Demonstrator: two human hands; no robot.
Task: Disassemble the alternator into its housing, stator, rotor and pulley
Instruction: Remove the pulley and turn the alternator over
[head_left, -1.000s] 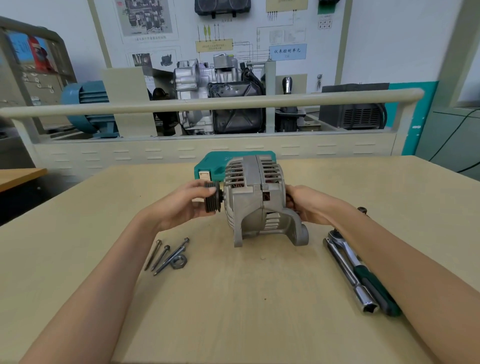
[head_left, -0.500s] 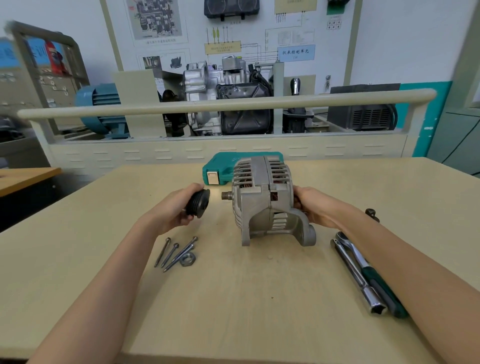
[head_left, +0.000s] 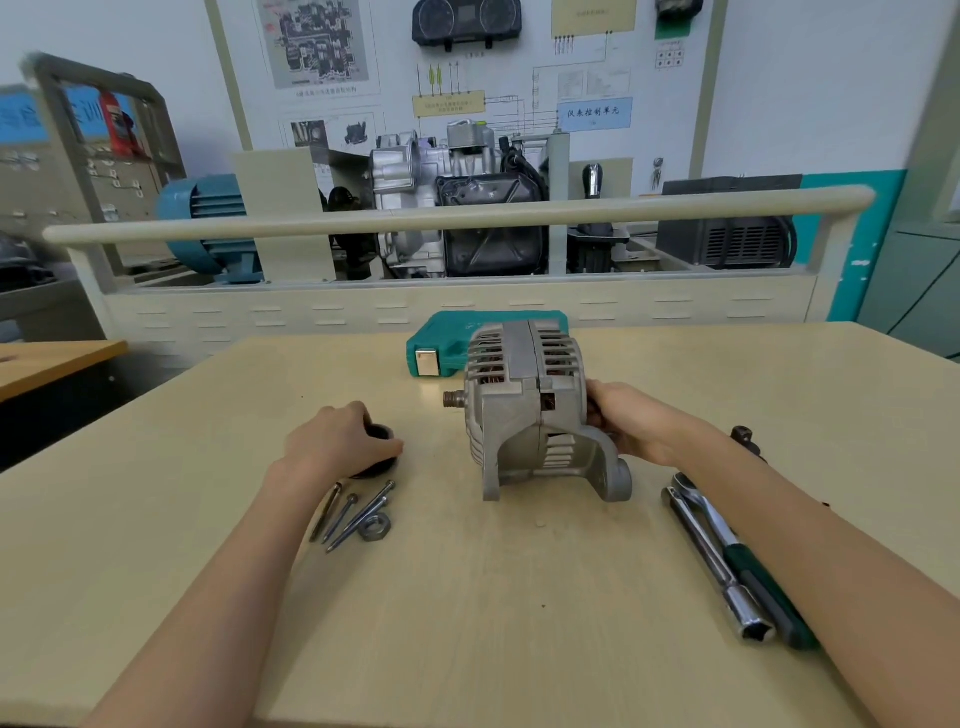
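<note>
The grey alternator (head_left: 530, 410) stands on the wooden table (head_left: 467, 613), its bare threaded shaft (head_left: 454, 399) pointing left. My right hand (head_left: 628, 421) grips the alternator's rear end. The black pulley (head_left: 378, 451) is off the shaft and sits on the table to the left, mostly covered by my left hand (head_left: 337, 441), whose fingers curl over it. Three long bolts (head_left: 353, 512) and a nut (head_left: 375, 527) lie just in front of the pulley.
A ratchet wrench with a green handle (head_left: 748, 571) and a socket extension (head_left: 711, 566) lie at the right. A teal tool case (head_left: 441, 343) sits behind the alternator. A small black part (head_left: 744, 435) lies by my right forearm. A railed bench with engine models stands beyond the table.
My left hand pulled the pulley off the shaft, carried it left and lowered it to the table beside the bolts. My right hand kept its hold on the alternator.
</note>
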